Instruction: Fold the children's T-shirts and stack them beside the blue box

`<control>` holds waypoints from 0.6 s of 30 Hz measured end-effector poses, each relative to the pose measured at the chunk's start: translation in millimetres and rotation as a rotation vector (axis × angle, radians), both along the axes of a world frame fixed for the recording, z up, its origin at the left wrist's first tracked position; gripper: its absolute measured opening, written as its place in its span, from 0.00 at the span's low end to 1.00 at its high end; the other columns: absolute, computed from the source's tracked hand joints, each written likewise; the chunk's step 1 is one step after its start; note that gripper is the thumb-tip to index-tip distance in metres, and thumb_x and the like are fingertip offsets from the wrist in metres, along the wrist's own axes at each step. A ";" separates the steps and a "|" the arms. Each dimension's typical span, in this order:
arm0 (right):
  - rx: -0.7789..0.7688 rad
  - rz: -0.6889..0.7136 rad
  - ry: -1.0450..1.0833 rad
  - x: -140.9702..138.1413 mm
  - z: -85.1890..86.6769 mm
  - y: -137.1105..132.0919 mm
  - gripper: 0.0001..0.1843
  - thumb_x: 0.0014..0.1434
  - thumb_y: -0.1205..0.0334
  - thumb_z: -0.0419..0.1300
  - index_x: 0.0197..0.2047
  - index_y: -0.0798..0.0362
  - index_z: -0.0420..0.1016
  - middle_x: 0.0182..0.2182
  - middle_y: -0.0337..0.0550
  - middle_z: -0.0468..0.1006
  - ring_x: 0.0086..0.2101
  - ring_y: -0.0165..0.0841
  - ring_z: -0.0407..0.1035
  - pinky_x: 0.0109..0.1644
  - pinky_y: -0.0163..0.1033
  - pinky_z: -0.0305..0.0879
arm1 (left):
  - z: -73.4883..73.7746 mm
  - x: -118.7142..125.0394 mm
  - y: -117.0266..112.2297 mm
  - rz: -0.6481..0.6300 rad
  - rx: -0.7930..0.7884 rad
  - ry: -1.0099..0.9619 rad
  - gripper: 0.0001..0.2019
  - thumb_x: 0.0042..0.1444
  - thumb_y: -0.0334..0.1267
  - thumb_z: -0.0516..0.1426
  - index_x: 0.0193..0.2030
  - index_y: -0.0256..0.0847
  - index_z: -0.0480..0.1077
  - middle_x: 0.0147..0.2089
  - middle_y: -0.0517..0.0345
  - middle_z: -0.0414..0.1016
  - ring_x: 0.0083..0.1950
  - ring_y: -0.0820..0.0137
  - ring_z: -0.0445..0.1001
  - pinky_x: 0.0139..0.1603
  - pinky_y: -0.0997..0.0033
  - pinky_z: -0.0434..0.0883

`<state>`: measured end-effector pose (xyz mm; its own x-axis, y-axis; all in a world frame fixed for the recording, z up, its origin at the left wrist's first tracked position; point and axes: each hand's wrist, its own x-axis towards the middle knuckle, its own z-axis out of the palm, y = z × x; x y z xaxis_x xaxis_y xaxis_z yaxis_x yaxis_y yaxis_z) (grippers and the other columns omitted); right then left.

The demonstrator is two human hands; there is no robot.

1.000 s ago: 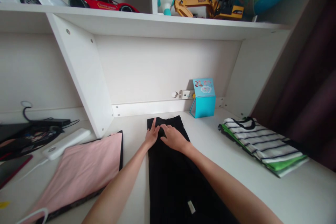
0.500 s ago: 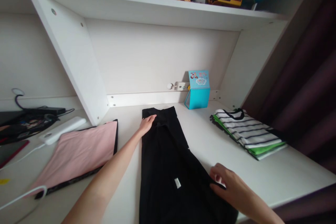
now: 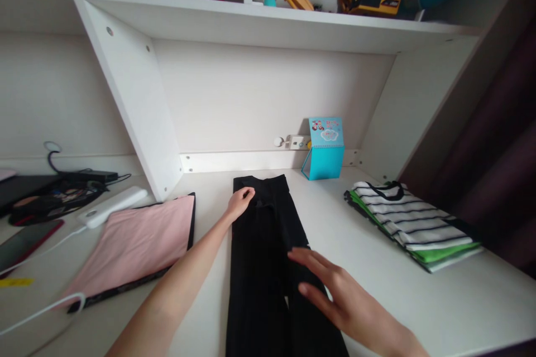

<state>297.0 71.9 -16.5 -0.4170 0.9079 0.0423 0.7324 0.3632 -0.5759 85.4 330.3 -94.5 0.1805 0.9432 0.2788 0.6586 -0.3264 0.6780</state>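
Observation:
A pair of black trousers [image 3: 259,268] lies lengthwise on the white desk, waist end toward the back panel. My left hand [image 3: 242,202] is at the upper left edge of the trousers near the waist, fingers curled in a pinch at the cloth. Over the right trouser leg, my right hand [image 3: 330,284] is open, its fingers stretched out and the thumb apart. Its fingertips are at the fabric; whether they press on it I cannot tell. A narrow pale gap shows between the two legs. The lower ends run out of view.
Left of the trousers lies a folded pink cloth [image 3: 146,240] with black edging, beside a white power strip [image 3: 113,206] and a phone [image 3: 29,245]. Folded striped clothes [image 3: 402,212] lie at the right. A blue desk calendar [image 3: 326,150] stands behind. Toys line the shelf [image 3: 272,22] above.
My right hand has moved left and a little up onto the trousers. The right leg now lies narrower, and the white label is out of sight. My left fingers have curled. The view has shifted slightly.

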 end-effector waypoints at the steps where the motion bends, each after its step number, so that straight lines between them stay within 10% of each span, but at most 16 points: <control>1: 0.062 -0.029 -0.072 -1.2 -10.7 11.6 0.25 0.60 0.52 0.47 0.60 0.47 0.58 0.55 0.48 0.65 0.56 0.39 0.58 0.57 0.47 0.57 | 0.4 -0.1 -0.7 0.013 0.017 0.014 0.13 0.58 0.45 0.49 0.43 0.46 0.71 0.47 0.61 0.73 0.49 0.66 0.69 0.50 0.69 0.66; 8: 0.202 0.077 -0.321 -1.6 -68.7 29.1 0.30 0.61 0.49 0.45 0.64 0.49 0.45 0.61 0.49 0.44 0.59 0.46 0.41 0.58 0.57 0.52 | 10.2 7.7 -5.3 0.204 0.180 0.116 0.09 0.53 0.32 0.51 0.40 0.40 0.69 0.47 0.50 0.68 0.56 0.61 0.60 0.58 0.59 0.56; 14: 0.460 0.096 -0.329 6.2 -94.9 39.2 0.34 0.59 0.47 0.48 0.63 0.48 0.40 0.59 0.52 0.49 0.56 0.50 0.51 0.51 0.56 0.62 | 23.8 45.9 -0.6 -0.368 -0.055 0.448 0.29 0.53 0.55 0.50 0.60 0.46 0.57 0.66 0.52 0.47 0.67 0.53 0.40 0.62 0.44 0.43; 18: 0.634 0.128 -0.364 6.0 -117.2 41.3 0.38 0.57 0.44 0.50 0.64 0.46 0.37 0.56 0.51 0.58 0.52 0.48 0.60 0.45 0.49 0.69 | 41.0 75.5 22.4 -0.379 -0.360 0.548 0.44 0.38 0.68 0.54 0.62 0.53 0.53 0.68 0.53 0.36 0.65 0.40 0.30 0.55 0.30 0.34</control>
